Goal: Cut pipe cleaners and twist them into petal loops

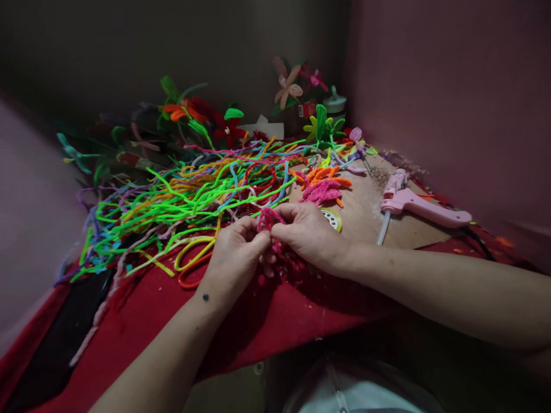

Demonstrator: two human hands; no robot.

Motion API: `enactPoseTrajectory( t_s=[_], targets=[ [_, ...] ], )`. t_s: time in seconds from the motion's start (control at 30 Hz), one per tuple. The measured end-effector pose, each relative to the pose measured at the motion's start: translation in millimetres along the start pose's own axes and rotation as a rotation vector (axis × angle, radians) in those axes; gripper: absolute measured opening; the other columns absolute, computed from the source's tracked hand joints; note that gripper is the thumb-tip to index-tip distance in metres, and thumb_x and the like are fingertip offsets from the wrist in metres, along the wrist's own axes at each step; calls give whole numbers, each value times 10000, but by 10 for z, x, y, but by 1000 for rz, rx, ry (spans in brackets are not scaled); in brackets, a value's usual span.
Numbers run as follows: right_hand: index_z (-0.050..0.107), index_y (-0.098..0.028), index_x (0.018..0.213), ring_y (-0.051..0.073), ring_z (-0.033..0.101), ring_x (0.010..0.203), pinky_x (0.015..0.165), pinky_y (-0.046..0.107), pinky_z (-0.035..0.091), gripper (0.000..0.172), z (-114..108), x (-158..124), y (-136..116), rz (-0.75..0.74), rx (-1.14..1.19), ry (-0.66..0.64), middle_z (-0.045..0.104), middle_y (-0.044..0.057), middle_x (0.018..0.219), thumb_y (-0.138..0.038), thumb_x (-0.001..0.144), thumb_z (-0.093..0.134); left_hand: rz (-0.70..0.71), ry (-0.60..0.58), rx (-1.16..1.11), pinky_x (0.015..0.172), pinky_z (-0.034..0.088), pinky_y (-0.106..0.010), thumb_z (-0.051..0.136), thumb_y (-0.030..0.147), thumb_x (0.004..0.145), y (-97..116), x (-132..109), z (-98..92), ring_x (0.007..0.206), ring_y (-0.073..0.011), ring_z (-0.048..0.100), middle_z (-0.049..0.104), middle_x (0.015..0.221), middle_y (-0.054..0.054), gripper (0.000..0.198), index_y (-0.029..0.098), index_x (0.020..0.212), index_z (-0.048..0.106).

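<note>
Between my two hands is a bent magenta pipe cleaner, pinched near the front of the table. My left hand is closed on its lower left side, thumb and fingertips together. From the right, my right hand grips the same piece between thumb and forefinger. Part of the pipe cleaner is hidden by the fingers. Just beyond my right hand lies a bundle of magenta pipe cleaner petals, with orange pipe cleaner pieces around it. A yellow-rimmed round spool shows partly behind the right hand.
A heap of coloured pipe cleaners covers the left and middle of the red-covered table. At the right, a pink hot glue gun rests on a cardboard sheet. Finished pipe cleaner flowers and a lidded jar stand behind.
</note>
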State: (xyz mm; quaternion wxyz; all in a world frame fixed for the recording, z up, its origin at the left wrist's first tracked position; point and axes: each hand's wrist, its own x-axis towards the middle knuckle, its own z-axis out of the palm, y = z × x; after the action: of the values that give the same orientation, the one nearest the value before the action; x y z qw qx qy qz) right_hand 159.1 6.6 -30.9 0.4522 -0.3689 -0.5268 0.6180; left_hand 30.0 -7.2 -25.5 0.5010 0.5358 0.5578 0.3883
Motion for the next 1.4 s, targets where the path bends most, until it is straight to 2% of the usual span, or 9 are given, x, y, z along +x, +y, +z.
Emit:
enactPoseTrajectory(
  t_s=[0.17,0.4,0.53,0.6,0.73,0.93,1.13,1.33,1.4],
  targets=[
    [555,-154,637,69,469,441,419,186,358,88,-57,66,68,-8,-42,-10,532,-42,518,-76,648,515,-19,-35,-57,341,412,-210,583,225,744,17,-11,-41,328,-120,514,581,456,35,77,172,770,534],
    [523,-158,623,73,454,452,435,209,351,85,-145,126,100,-16,-48,-62,504,-36,531,-172,702,552,-48,-89,-152,372,437,-201,673,244,718,77,-11,-133,379,-96,515,589,501,31,151,150,789,579],
    [532,-153,602,73,441,434,426,212,344,72,-148,143,84,0,7,-27,493,-40,505,-138,669,556,-70,-183,-142,414,463,-205,711,248,687,35,16,-178,444,-92,544,619,595,10,188,141,816,625],
    [524,-155,577,71,431,426,419,211,330,88,-151,154,79,-8,-3,-4,481,-43,482,-124,653,555,-73,-185,-95,392,433,-181,721,249,675,26,17,-195,427,-74,518,603,579,11,172,128,762,637],
    [520,-158,580,73,427,438,420,213,307,98,-161,170,69,-37,-95,40,481,-43,486,-151,668,562,-15,-76,-91,347,380,-152,719,243,679,78,-20,-192,392,-64,490,570,512,27,143,135,711,631],
    [477,-158,526,60,385,447,432,214,285,169,-150,153,56,-82,-199,42,441,-50,477,-153,672,562,223,129,-171,402,456,-189,707,191,675,127,-88,-118,461,-108,585,642,597,23,102,168,736,629],
    [507,-157,557,67,413,443,430,217,322,137,-124,114,41,-40,-178,29,481,-35,488,-159,686,554,435,281,197,497,470,-203,669,234,734,51,-121,-93,514,-109,600,649,609,32,69,189,782,646],
    [550,-148,573,79,465,469,466,221,391,102,-109,98,31,-44,-156,52,523,-21,509,-141,673,568,588,351,513,576,451,-204,650,262,760,-19,-140,-112,575,-101,582,642,670,41,68,223,816,650],
    [555,-144,575,78,469,469,465,218,394,95,-103,94,36,-43,-136,47,526,-21,512,-138,669,570,623,342,571,578,435,-197,641,250,769,-29,-152,-100,574,-95,571,642,678,42,60,227,823,650]
  ],
)
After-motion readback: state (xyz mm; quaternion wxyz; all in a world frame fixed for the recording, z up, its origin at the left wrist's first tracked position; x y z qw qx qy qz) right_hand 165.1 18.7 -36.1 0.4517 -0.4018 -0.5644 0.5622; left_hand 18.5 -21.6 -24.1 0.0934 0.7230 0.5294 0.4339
